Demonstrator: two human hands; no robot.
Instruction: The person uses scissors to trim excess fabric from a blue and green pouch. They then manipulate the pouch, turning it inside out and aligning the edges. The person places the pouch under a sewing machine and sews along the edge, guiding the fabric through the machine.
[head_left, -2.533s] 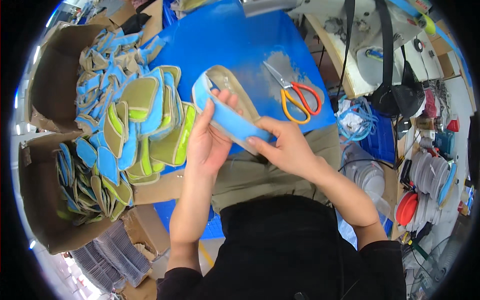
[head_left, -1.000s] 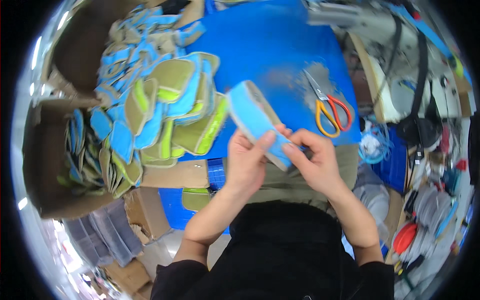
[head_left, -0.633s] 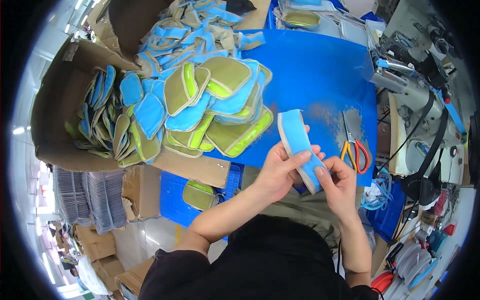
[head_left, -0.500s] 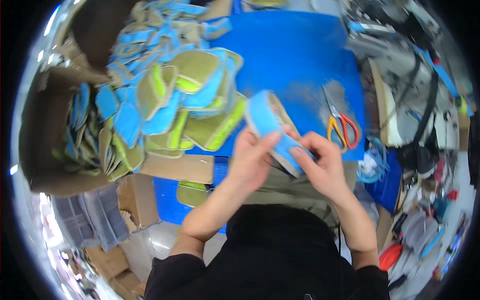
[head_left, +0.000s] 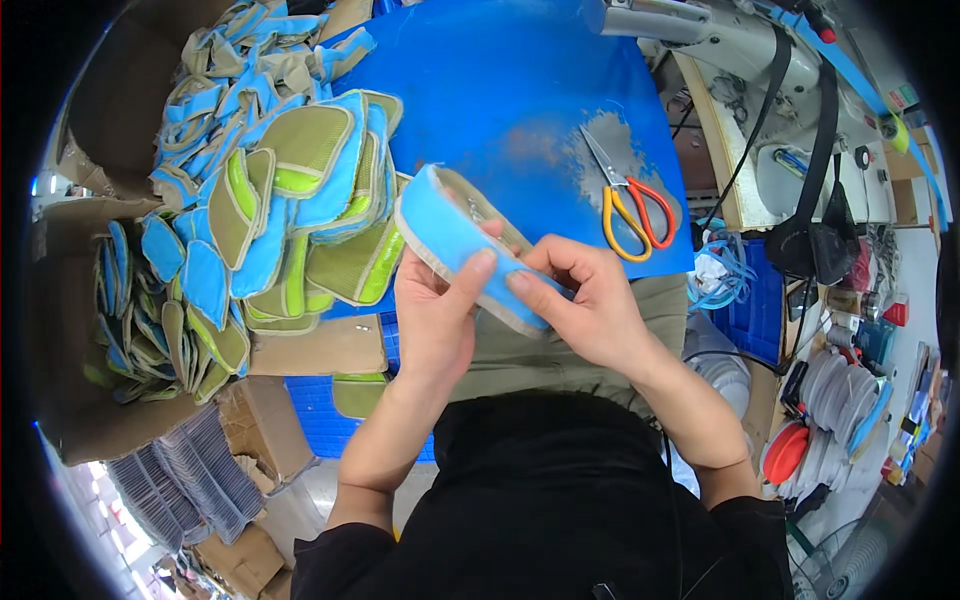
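Observation:
A fabric band [head_left: 437,222], light blue outside with beige edging and an olive-beige inner face, is curved into a loop above the near edge of the blue table. My left hand [head_left: 438,318] grips its lower left side, thumb on the blue face and fingers behind. Closer to the band's lower right end, my right hand [head_left: 592,303] pinches it with the thumb on top. Both thumbs lie near each other on the blue cloth, and the fingertips behind it are partly hidden. Scissors [head_left: 627,200] with one orange-yellow and one red handle lie open beyond my right hand.
Olive, blue and lime padded pieces [head_left: 310,150] are piled at the left of the table [head_left: 480,90]. Similar blue and beige bands [head_left: 240,80] heap behind them. A cardboard box [head_left: 70,320] at far left holds more pieces. At right stands a sewing machine [head_left: 760,60].
The view has shifted, so the table, piles and scissors sit further left in the picture. Both hands still hold the band, its loop now more plainly visible.

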